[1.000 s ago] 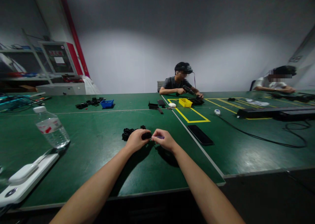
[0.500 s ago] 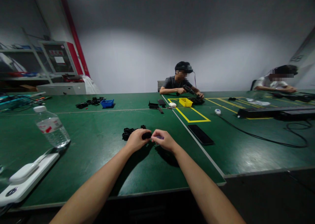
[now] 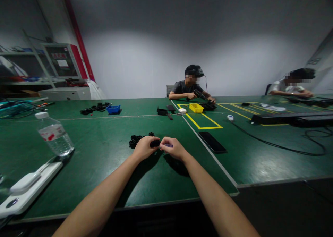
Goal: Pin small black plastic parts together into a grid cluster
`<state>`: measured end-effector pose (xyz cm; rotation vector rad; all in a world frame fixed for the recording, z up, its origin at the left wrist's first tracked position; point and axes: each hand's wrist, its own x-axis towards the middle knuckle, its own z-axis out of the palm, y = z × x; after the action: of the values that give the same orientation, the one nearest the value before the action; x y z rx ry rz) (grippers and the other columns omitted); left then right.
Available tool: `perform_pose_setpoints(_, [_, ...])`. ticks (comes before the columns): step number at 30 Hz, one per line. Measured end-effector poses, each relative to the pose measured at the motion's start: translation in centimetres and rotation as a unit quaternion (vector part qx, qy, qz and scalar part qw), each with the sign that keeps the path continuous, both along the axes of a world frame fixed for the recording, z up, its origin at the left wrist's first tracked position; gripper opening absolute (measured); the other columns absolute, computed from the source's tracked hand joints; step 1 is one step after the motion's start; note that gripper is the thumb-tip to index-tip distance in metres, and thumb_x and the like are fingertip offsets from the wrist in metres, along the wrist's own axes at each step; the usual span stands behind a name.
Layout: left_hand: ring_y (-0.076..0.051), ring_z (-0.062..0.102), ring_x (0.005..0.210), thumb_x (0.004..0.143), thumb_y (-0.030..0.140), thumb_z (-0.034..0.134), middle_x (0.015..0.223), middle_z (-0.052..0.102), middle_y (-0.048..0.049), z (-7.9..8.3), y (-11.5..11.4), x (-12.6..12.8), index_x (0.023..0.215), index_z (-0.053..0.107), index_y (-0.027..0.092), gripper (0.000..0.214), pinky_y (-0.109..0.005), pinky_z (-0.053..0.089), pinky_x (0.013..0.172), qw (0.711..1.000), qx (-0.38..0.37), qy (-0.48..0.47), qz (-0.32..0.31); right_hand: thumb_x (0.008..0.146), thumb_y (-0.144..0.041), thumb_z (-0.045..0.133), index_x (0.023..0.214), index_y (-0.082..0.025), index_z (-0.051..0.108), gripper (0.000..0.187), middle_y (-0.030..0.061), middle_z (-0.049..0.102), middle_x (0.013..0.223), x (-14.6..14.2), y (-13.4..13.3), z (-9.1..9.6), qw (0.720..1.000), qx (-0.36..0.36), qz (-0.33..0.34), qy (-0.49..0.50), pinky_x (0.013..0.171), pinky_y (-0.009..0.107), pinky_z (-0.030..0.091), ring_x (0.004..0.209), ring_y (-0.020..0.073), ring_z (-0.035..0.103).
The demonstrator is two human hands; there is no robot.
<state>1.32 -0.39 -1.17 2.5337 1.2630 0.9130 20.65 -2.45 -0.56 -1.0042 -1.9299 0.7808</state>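
Note:
My left hand [image 3: 143, 148] is closed around a small black part [image 3: 155, 143], whose exact kind I cannot make out. Close beside it, my right hand [image 3: 173, 147] pinches a slim tool with a purplish translucent handle [image 3: 169, 145]. The tool's tip points left at the black part; whether it touches is too small to tell. Several black plastic parts [image 3: 134, 141] lie clustered on the green table just behind my left hand, which partly hides them.
A tilted water bottle [image 3: 56, 134] and a white power strip [image 3: 33, 185] are at left. A black phone [image 3: 212, 142] lies to the right. Farther back are a blue bin [image 3: 113, 109], a yellow bin [image 3: 196, 108] and a person [image 3: 191, 86] holding a dark power tool [image 3: 199, 94].

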Motion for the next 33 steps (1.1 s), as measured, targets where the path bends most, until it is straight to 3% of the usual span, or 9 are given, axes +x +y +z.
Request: perform_pose_setpoints(33, [-0.021,0.063,0.094,0.079,0.028,0.068,0.102,0.070,-0.0039,0.05,-0.06,-0.04,0.110,0.069,0.025,0.031,-0.030,0.047,0.083,1.000,0.007,0.022,-0.002,0.078,-0.021,0.060,0.072,-0.019,0.064,0.008,-0.0006,0.068,0.067,-0.05,0.07,-0.21,1.000,0.021,-0.006,-0.018,0.061,0.023,0.042,0.063,0.0135,0.059])
